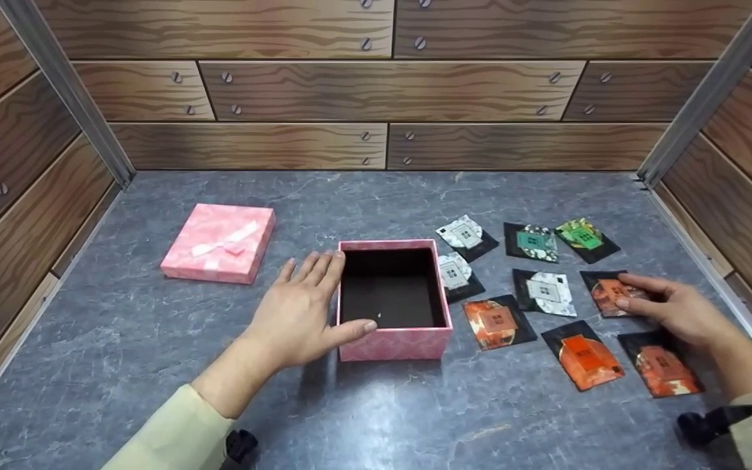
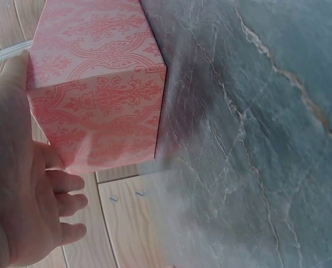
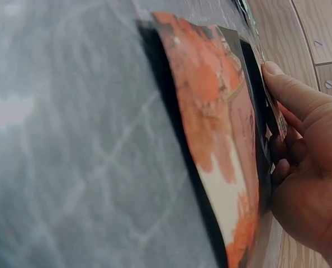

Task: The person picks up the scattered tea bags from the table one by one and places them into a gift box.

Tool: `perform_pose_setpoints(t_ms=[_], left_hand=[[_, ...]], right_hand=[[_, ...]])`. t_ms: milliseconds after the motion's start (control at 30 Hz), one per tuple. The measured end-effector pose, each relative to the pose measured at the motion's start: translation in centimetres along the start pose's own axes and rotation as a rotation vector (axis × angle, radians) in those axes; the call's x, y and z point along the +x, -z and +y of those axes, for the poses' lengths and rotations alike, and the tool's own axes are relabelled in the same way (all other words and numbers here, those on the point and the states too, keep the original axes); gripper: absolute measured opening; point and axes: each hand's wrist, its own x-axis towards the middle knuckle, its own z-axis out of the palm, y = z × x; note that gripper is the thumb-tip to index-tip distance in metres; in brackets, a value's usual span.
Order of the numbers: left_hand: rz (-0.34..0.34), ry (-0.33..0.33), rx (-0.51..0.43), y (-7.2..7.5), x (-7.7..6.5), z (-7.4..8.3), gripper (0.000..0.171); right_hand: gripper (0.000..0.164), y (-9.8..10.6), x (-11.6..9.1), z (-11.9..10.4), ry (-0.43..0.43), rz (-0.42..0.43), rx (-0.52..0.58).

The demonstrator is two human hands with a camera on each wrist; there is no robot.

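An open pink box (image 1: pixel 394 344) with a dark inside and a damask pattern stands at the middle of the table. My left hand (image 1: pixel 297 313) lies against its left side, fingers extended and thumb over the front rim. In the left wrist view the same hand (image 2: pixel 20 178) touches the box (image 2: pixel 104 111) at its edges. On the right, my right hand (image 1: pixel 689 313) pinches a black and orange sachet (image 1: pixel 604 290) between thumb and fingers. In the right wrist view, another orange sachet (image 3: pixel 210 95) is nearer the camera, partly covering the pinched one.
A pink lid (image 1: pixel 219 241) with a ribbon bow lies at the left. Several flat sachets surround the right hand: orange ones (image 1: pixel 583 356), white ones (image 1: pixel 544 292), a dark green one (image 1: pixel 531 242) and a yellow-green one (image 1: pixel 587 239). Wood-patterned walls (image 1: pixel 389 91) enclose the table.
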Motion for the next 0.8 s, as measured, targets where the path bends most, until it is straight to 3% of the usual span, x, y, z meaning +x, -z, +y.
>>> perform_pose_setpoints(t_ms=[233,400,633,800], left_hand=[[-0.012,-0.001,-0.010,0.0,0.2,0.1,0.119],[-0.022,-0.005,-0.026,-0.1,0.3,0.2,0.119],[-0.008,0.000,-0.005,0.1,0.1,0.0,0.120],[0.000,-0.005,-0.007,0.1,0.0,0.0,0.119]], right_hand=[[0.075,0.4,-0.3,0.3,-0.020,0.037,0.120],[0.061,1.2,-1.3,-1.4,0.038,0.160,0.214],[0.048,1.1,-2.4,-8.4,0.199,0.281,0.247],[0.039,-1.3,-2.4,-14.3,0.348,0.218,0.353]])
